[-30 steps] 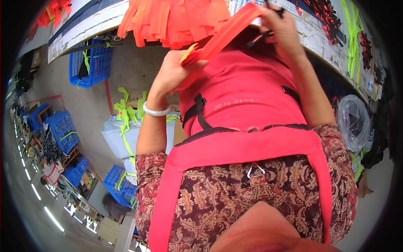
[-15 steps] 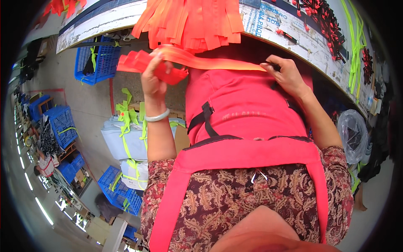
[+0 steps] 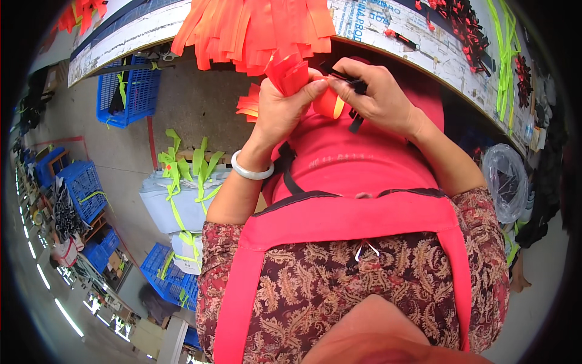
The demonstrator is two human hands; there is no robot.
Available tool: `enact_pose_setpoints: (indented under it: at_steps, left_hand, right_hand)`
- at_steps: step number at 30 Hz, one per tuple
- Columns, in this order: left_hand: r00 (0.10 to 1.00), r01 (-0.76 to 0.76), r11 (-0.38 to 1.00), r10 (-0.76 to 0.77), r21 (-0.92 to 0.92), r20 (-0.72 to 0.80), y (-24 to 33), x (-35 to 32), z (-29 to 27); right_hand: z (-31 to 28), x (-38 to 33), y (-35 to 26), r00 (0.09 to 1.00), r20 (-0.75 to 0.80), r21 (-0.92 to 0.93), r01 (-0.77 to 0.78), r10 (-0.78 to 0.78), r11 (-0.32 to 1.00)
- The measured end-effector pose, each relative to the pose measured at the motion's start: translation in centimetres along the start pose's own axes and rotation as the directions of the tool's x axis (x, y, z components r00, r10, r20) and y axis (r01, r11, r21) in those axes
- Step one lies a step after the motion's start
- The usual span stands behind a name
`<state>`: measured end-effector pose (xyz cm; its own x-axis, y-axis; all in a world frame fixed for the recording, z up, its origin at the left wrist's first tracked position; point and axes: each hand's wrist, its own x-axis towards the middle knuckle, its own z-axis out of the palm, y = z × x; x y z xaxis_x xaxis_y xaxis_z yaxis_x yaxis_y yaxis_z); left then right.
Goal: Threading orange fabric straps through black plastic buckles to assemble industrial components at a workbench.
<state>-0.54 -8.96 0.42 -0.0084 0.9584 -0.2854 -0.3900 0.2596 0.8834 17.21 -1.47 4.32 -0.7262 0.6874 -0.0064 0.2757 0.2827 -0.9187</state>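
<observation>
Workshop tabletop [image 3: 130,45] across the top of the head view; orange strips [image 3: 254,30] hang over its near edge, likely so ends are easy to grab. Left hand [image 3: 279,112] grip is clamped on an orange bundle [image 3: 287,71], near side of those strips; bundle's long axis runs roughly away from the body, upper ends toward tabletop, other ends poking left, loop drooping between hands. Right hand [image 3: 385,100] grip holds black pieces [image 3: 356,124], presumably leaving thumb and forefinger free beside the loop; exact pinch hidden.

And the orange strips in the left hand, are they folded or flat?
Folded: the orange strips bend into a loop beside the left hand.
</observation>
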Motion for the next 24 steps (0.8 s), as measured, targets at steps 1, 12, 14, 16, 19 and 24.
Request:
enact_pose_setpoints:
  at_steps: [1, 12, 14, 16, 19, 24]
  left_hand:
    - [0.999, -0.035, 0.999, 0.035, 0.017, -0.002, 0.1, 0.0, 0.4]
    - [0.916, -0.383, 0.848, 0.399, 0.367, 0.033, -1.2, 0.7, 1.3]
    - [0.95, -0.311, 0.943, 0.31, 0.114, 0.034, -0.5, 1.2, 0.2]
    - [0.99, -0.141, 0.989, 0.142, 0.046, -0.011, 0.0, 1.5, -1.0]
    - [0.983, -0.184, 0.964, 0.182, 0.192, 0.026, 0.8, 1.5, -0.2]
    - [0.982, -0.184, 0.972, 0.189, 0.146, -0.02, 0.2, 1.4, -0.9]
  right_hand:
    - [0.1, 0.1, 0.1, 1.0, 0.012, 0.003, -0.002, 0.002, 1.0]
    - [1.8, -0.1, 3.9, 0.878, 0.144, 0.591, -0.446, 0.456, 0.672]
    - [1.4, 0.2, 3.7, 0.912, 0.088, 0.509, -0.388, 0.402, 0.769]
    - [0.6, 0.3, 2.2, 0.965, 0.039, 0.251, -0.259, 0.258, 0.933]
    - [1.1, 0.2, 3.8, 0.98, 0.109, 0.219, -0.19, 0.17, 0.957]
    - [-0.6, 0.4, 2.0, 0.891, 0.229, 0.303, -0.447, 0.391, 0.842]
